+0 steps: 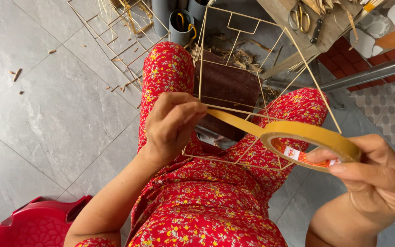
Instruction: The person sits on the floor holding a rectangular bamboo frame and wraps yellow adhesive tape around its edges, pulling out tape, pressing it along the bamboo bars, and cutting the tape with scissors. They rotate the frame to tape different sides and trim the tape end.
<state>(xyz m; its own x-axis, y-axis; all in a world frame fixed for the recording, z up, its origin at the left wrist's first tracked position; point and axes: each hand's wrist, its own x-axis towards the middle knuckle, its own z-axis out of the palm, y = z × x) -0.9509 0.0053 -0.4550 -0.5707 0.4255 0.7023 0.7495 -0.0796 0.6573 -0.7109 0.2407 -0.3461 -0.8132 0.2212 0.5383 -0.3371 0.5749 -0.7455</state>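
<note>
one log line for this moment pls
left hand: pinches tape end at wire frame | right hand: holds tape roll | frame on lap

A roll of tape, yellow-tan with a red and white inner core, is being held tilted at the lower right, its open ring facing up and toward the viewer. A strip of tape is running taut from the roll up and left to a thin cream wire frame. The box-shaped frame, made of straight rods with open sides, is resting tilted across the lap of a red flowered dress, its near lower edge lying on the thighs and its far end rising toward the top of the view.
</note>
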